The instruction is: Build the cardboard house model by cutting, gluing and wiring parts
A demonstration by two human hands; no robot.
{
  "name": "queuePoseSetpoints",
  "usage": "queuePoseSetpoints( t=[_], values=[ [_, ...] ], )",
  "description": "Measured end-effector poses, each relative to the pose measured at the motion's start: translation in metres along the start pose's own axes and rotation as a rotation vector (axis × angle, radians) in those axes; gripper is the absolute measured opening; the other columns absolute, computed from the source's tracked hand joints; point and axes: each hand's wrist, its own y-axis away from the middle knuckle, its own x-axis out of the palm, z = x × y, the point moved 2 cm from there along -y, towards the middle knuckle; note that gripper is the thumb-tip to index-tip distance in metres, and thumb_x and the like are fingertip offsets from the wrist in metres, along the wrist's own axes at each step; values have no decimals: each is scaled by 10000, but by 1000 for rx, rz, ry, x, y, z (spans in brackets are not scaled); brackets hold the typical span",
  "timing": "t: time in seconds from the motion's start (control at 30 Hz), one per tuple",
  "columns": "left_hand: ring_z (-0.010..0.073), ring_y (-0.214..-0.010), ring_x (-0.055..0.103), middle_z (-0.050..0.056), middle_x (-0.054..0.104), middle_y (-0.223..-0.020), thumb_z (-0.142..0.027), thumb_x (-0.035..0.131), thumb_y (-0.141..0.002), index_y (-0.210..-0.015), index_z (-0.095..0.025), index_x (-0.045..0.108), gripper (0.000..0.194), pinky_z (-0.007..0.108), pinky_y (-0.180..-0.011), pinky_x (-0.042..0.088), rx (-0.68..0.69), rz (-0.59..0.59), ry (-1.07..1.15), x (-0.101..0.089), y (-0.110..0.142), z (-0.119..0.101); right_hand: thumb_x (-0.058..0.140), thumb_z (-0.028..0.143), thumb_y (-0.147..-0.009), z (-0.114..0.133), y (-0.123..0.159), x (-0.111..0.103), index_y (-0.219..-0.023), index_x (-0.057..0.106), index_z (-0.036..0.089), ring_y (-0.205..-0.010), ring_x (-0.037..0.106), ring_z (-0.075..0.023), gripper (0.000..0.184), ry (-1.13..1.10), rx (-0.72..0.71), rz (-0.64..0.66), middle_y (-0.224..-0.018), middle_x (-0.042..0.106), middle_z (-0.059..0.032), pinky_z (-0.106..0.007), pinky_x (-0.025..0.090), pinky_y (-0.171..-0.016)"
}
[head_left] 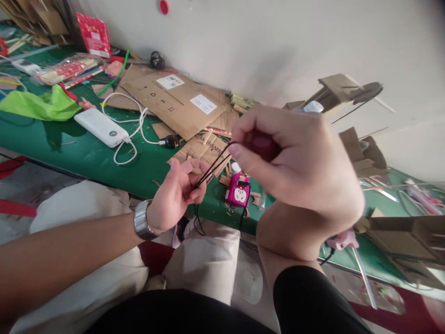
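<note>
My left hand (pixel 175 195), with a metal watch on the wrist, is closed with its fingertips pinching a thin black cord (pixel 212 167). The cord runs in doubled strands up to my right hand (pixel 295 155), raised higher and nearer the camera, its thumb and forefinger closed on it. Something dark red (pixel 260 143) shows in the right palm; its kind is hidden. Below my left hand the cord hangs in a loop over the table edge. Between and beyond the hands sits a magenta power socket cube (pixel 238 192) with a black plug in it.
A white power bank (pixel 100 127) with a white cable lies on the green table (pixel 114 169). Behind are flattened cardboard (pixel 174 99), a bright green bag (pixel 40 104) and a red pouch (pixel 93 36). Cardboard constructions (pixel 406 241) and a pink glue gun (pixel 342 240) are at right.
</note>
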Motion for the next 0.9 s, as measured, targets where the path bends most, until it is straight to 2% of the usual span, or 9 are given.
queuePoseSetpoints(
  t=[0.17,0.27,0.4,0.47,0.53,0.63,0.7,0.8,0.9],
  values=[
    [114,-495,380,-17,498,-612,-955,490,-918,-969,-178,711,810,256,-472,340,49,-9,-59,-5,-7,-4,673,250,-994,-5,9,-17,-905,607,268,-608,404,-163,112,108,85,-190,-680,501,30,-345,396,-601],
    [136,-503,484,16,571,-625,-935,484,-940,-950,-166,760,817,276,-479,416,102,-15,-107,-6,-7,-5,646,312,-1034,-5,13,-23,-924,604,268,-629,440,-187,126,156,107,-211,-709,519,4,-369,427,-607],
    [213,-686,713,126,778,-871,-846,614,-949,-1056,-145,815,737,347,-646,603,209,26,-228,-6,-4,-9,636,298,-1019,0,12,-21,-904,597,268,-616,436,-186,125,132,116,-123,-690,508,10,-374,447,-610],
    [249,-803,771,172,816,-1043,-772,690,-951,-1138,-143,823,670,383,-744,651,278,65,-293,-6,-4,-12,628,267,-1000,2,10,-16,-895,607,268,-607,435,-175,107,104,98,-53,-676,507,19,-361,448,-611],
    [268,-881,795,179,819,-1127,-696,710,-980,-1211,-154,818,599,402,-815,668,346,92,-347,-8,-5,-15,615,232,-992,3,7,-10,-892,619,262,-594,437,-156,104,78,57,11,-668,514,31,-339,433,-605],
    [274,-913,798,165,821,-1135,-621,679,-1029,-1303,-184,791,528,413,-845,664,423,138,-431,-12,-8,-18,635,193,-981,3,3,-1,-881,633,238,-571,413,-119,110,43,-46,77,-650,502,56,-310,394,-595],
    [268,-891,774,143,818,-1073,-576,695,-1029,-1273,-213,803,451,411,-828,647,483,156,-490,-14,-8,-20,644,180,-977,4,0,5,-886,645,225,-568,407,-108,101,35,-94,127,-650,511,61,-306,385,-603],
    [244,-858,708,111,785,-949,-459,763,-1005,-1056,-231,846,248,378,-803,600,531,62,-585,-12,-6,-25,615,179,-977,3,-3,12,-890,636,233,-589,451,-130,105,63,-62,222,-681,573,33,-327,383,-614],
    [207,-783,665,87,748,-853,-394,766,-1014,-923,-213,836,215,333,-735,559,498,-33,-590,-7,-3,-31,583,191,-983,2,-5,14,-841,584,238,-619,475,-149,150,90,-28,273,-707,603,8,-335,368,-623]
  ],
)
